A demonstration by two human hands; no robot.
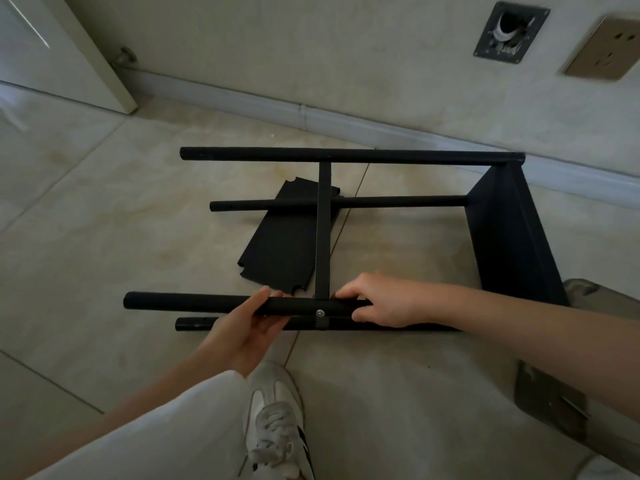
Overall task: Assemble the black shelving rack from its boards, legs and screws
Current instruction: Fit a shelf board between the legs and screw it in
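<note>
Head view: rack (346,209) lying on its side on the floor (104,209), four legs running left-right. Right hand (381,301) is gripping the near upper leg (194,301), fingers curled over it beside a screw (319,312). Left hand (247,327) is cupping the same leg from below. Fitted board (509,230) is standing at right, its near end hidden behind the arm. Loose board (284,237) is lying partly hidden under the crossbar (322,230). No readable writing.

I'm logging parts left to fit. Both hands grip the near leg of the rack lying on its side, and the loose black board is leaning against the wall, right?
Not quite. The head view shows the loose black board lying flat on the floor beneath the rack, not leaning against the wall. The left hand and right hand do grip the near leg.
</note>
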